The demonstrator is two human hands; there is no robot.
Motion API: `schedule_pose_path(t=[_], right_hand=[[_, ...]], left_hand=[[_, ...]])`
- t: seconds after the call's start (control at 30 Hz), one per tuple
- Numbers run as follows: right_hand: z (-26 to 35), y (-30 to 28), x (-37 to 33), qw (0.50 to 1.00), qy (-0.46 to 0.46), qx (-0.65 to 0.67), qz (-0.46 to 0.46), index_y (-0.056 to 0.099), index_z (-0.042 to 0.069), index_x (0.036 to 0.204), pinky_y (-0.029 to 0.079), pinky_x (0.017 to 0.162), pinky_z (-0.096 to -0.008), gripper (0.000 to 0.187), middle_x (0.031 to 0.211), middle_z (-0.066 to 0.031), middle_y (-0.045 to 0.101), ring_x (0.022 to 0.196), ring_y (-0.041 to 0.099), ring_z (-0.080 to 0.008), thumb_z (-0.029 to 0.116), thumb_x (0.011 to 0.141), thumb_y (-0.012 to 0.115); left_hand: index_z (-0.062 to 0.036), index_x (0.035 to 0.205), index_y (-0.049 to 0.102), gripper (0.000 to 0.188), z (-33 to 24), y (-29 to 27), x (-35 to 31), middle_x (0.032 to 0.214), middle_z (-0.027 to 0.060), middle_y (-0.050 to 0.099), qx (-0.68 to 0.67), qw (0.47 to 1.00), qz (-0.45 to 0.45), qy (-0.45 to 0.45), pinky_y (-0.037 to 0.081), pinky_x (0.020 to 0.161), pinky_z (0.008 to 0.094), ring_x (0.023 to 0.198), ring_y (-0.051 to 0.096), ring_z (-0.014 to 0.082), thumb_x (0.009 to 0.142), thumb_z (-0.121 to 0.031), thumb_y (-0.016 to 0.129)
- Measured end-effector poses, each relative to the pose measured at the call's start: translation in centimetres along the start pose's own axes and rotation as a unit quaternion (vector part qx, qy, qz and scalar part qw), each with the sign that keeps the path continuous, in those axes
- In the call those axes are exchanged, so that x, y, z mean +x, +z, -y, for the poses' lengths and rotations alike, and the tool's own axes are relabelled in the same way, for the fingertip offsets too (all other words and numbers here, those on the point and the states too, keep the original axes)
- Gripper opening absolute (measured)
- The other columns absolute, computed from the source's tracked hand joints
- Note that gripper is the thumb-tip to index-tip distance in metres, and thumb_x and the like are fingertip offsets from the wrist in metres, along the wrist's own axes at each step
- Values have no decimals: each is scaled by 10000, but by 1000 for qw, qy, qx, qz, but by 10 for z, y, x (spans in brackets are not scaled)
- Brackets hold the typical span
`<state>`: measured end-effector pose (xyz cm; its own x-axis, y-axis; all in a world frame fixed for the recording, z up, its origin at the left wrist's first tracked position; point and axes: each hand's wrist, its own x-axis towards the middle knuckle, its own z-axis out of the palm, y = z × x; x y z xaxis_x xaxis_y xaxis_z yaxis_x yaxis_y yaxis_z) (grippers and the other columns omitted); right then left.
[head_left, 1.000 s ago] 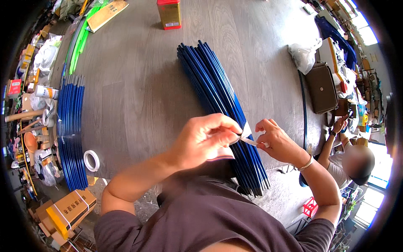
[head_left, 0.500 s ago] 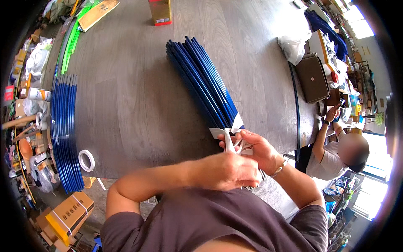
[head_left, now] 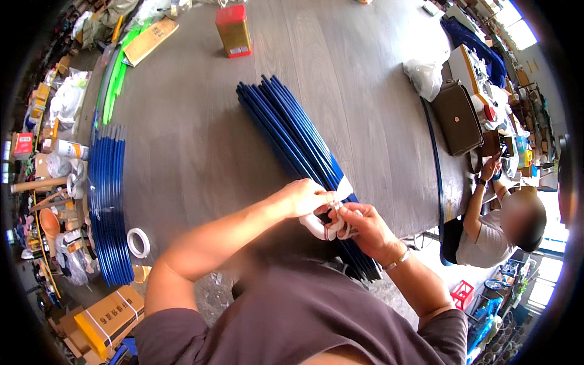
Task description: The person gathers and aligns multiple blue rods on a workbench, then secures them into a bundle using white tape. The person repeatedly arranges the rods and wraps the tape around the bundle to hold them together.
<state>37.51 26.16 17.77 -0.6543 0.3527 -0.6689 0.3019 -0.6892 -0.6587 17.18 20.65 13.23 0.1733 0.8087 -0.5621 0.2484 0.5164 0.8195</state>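
Note:
A bundle of long blue rods [head_left: 286, 131] lies slantwise on the table, its near ends sticking out past the table edge. White tape [head_left: 345, 188] is wrapped around its lower part. My left hand [head_left: 299, 199] is closed at the bundle's left side, pinching the tape at the wrap. On the other side my right hand [head_left: 372, 232] is closed with its fingertips on the white tape, just below the wrap. A curved white piece [head_left: 316, 227], which looks like part of a tape roll, hangs below my left fingers; the hands partly cover it.
At the left lie more blue rods [head_left: 109, 207], a white tape roll [head_left: 138, 243] and green strips [head_left: 114, 91]. A red-and-gold tin [head_left: 233, 33] stands at the far side. On the right are a brown bag [head_left: 457, 117], a plastic bag [head_left: 424, 78] and a seated person [head_left: 486, 231].
My left hand has moved from below the wrap up to the bundle's left side. The white tape ends are drawn closer around the rods. The view has shifted slightly.

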Motion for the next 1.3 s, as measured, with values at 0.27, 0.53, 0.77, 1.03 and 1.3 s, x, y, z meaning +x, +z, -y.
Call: schedule_pose_path(t=[0.27,0.53,0.77,1.03,1.3], right_hand=[[4,5,1,843,-214,-488,-73,694,-12,981,517,708,-357,249,796,-84,656,730,652,-269,225,913,658],[15,-2,-24,995,29,67,67,575,-71,1261,519,954,-397,422,1207,-163,602,1110,602,-248,247,984,582],[-10,-35,-14,991,32,128,-19,626,-32,1169,579,829,-385,266,1102,-124,653,976,653,-228,150,977,608],[8,-45,-25,999,38,19,10,656,-62,1054,582,787,-334,175,1015,-120,669,896,667,-213,74,988,567],[0,-42,-33,966,-44,-253,-13,675,-56,1003,579,723,-275,145,894,-105,677,811,676,-159,-18,949,546]], left_hand=[[18,896,752,284,-9,14,10,801,118,729,-82,996,3,18,504,751,321,747,642,143,909,-246,648],[24,858,738,221,-7,13,-7,744,137,707,39,998,-46,14,501,686,343,701,631,147,876,-179,652],[-3,917,692,222,8,10,-5,837,94,693,-48,999,-22,-9,472,691,379,787,620,170,926,-204,599],[-7,854,639,183,2,10,-11,871,157,665,211,961,-118,134,516,730,424,791,663,309,913,-159,558],[-21,979,619,235,30,47,9,1000,137,684,-612,787,34,-62,520,946,459,998,671,283,1022,-215,493]])
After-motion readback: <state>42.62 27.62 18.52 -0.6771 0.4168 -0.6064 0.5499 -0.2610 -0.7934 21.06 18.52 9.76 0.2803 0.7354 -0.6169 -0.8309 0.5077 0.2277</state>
